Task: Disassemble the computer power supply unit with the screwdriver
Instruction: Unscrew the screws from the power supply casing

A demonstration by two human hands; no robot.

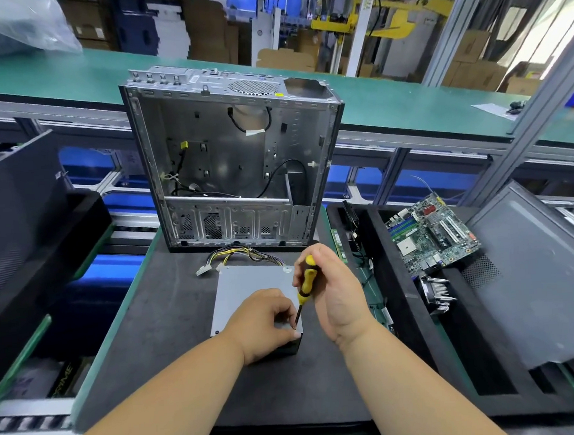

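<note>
Your left hand sits low in the middle of the frame, fingers curled and pinching around the screwdriver's shaft right at the near right corner of the power supply unit. Good habit, that guides the tip. I'd keep that pinch loose so the shaft can spin, and lean the heel of the hand on the lid so the box doesn't skate on the black mat.

Your right hand, just right of centre, is wrapped tight around the yellow-and-black handle of the screwdriver. The tool leans a bit, so try standing it straighter over the screw and pushing down as you turn, or it'll probably cam out.

Honestly can't see the screw head or the tip at all, your left fingers cover them. So no telling if the bit's seated. The unit's near side face is mostly hidden behind your left hand too.

Just past the unit its cable bundle trails toward the open computer case standing mid-frame. On the right a motherboard lies in a black tray; what's under it is hard to make out.
</note>
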